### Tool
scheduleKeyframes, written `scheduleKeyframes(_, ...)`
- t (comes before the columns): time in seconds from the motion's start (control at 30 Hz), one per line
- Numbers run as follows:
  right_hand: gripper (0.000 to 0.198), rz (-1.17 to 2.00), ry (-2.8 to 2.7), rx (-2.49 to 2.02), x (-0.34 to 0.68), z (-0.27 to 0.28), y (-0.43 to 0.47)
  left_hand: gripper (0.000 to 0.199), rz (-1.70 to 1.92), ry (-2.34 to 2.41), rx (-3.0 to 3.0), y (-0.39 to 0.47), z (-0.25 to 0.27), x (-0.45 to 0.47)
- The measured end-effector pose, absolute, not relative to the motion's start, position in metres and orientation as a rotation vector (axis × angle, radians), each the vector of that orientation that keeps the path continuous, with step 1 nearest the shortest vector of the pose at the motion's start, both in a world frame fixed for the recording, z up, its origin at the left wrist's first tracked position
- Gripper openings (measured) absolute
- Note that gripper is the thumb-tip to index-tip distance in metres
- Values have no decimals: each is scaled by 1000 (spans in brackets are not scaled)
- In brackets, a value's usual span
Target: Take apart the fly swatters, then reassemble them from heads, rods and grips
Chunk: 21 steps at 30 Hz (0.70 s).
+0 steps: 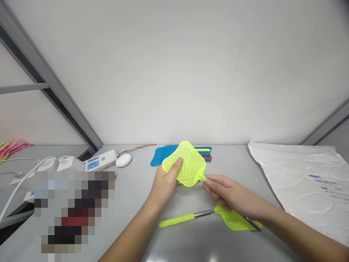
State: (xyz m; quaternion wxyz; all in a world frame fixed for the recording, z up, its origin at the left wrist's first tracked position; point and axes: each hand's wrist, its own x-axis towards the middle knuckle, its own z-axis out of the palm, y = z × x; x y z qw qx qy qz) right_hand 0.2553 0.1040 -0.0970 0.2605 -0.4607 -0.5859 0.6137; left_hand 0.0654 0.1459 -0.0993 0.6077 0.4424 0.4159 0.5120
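My left hand [165,180] grips a yellow-green fly swatter [189,162] by its perforated head, thumb on the front face. At the neck of that same swatter, my right hand [227,191] is closed, fingertips pinching where the head narrows. A metal rod [253,223] shows below my right wrist, roughly in line with this neck; my hand hides whether they join. Under my right hand lies a second yellow-green fly swatter [178,220] on the grey table, its handle pointing left and its head partly covered by my hand and the rod.
Blue fly swatters [156,157] are stacked by the wall, with blue, yellow-green and red handles. A white power strip [102,161] and a round white device [123,160] sit left, beside a pixelated area. A white plastic bag [297,174] lies right.
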Motion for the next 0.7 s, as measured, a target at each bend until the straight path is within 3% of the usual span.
scheduleKeyframes(0.13,32,860,-2037,-1483,254,-96,104,47,1207,1007,1034,144,-98,63)
scheduleKeyframes(0.27,25,280,-2206,-1642,251,-104,105,39,1216,1020,1043,144,-95,58)
scheduleKeyframes(0.43,22,-504,-2298,-1552,247,-114,104,27,1262,1030,959,145,-96,61)
scheduleKeyframes(0.6,35,-818,-2340,-1461,258,-120,107,34,1268,1092,636,164,-103,42)
scheduleKeyframes(0.7,33,-845,-2300,-1492,273,-121,117,33,1565,1140,592,181,-102,16)
